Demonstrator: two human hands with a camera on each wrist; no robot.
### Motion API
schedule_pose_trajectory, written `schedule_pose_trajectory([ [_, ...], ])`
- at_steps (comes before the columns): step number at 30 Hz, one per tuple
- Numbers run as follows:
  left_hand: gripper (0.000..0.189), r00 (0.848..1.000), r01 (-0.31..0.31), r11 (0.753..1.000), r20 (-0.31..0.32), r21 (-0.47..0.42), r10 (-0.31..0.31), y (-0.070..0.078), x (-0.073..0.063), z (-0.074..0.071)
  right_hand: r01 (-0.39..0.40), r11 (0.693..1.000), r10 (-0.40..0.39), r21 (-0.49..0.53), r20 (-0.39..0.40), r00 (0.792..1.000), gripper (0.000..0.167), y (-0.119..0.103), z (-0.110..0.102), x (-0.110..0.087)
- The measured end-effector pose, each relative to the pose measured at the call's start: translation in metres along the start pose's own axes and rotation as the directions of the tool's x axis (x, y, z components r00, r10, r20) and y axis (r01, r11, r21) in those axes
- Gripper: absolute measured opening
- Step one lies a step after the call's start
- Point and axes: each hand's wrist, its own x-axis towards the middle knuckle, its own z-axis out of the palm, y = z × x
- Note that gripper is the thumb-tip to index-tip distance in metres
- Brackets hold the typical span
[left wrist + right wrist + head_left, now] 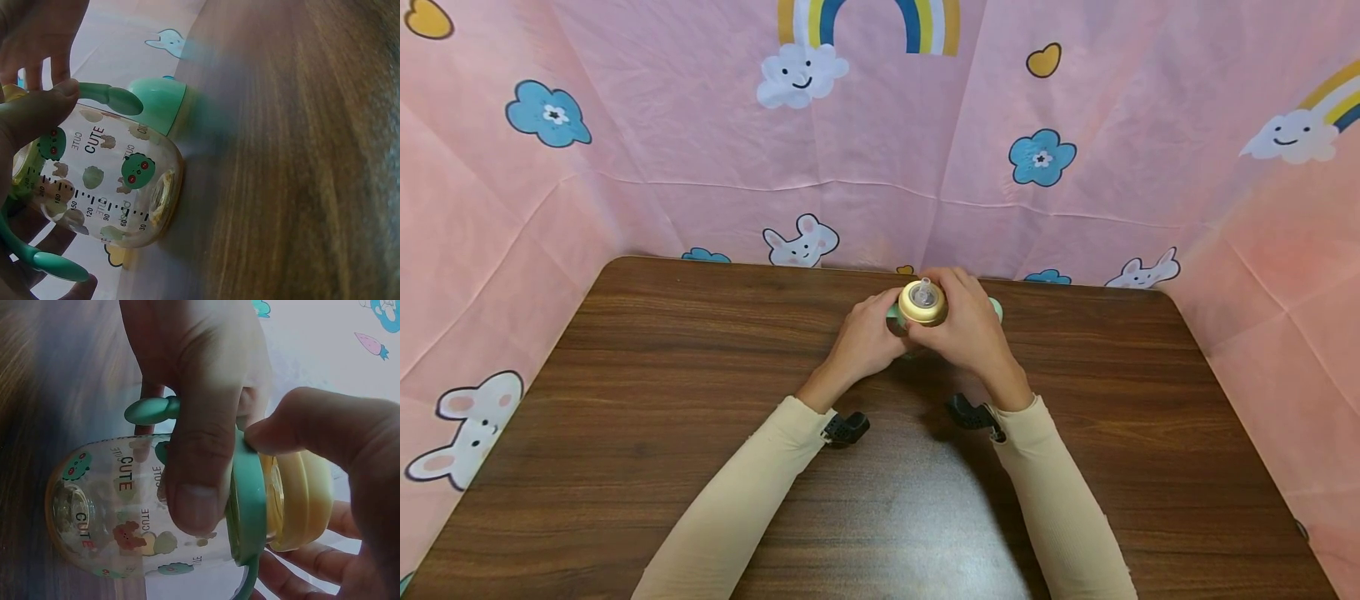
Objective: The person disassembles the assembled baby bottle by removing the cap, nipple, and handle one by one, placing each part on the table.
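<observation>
A clear baby bottle (pixel 103 178) printed with cartoon figures and measuring marks stands upright at the back of the table; whether its base touches the wood I cannot tell. It has a green handle ring (pixel 249 500) and a yellow screw collar (pixel 922 302) with a clear teat (pixel 925 289) on top. My left hand (pixel 868 336) grips the bottle just below the collar, its thumb (pixel 200 444) pressed across the upper body. Curled round the collar is my right hand (pixel 967 325), thumb in front, fingers behind. Part of the handle ring is hidden by the hands.
A green domed cap (pixel 161 103) stands on the table beyond the bottle, mostly hidden behind my right hand in the head view. The brown wooden table (pixel 700 358) meets a pink printed cloth (pixel 880 133) at the back and sides.
</observation>
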Motion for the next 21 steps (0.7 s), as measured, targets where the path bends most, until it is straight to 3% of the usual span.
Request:
schedule_pose_trajectory([
  [21, 0.070, 1.000, -0.008, 1.000, -0.003, -0.006, 0.008, -0.0001, 0.0004, -0.0001, 0.026, 0.999, -0.027, 0.024, 0.061, 0.998, 0.066, -0.0015, -0.0043, 0.0007],
])
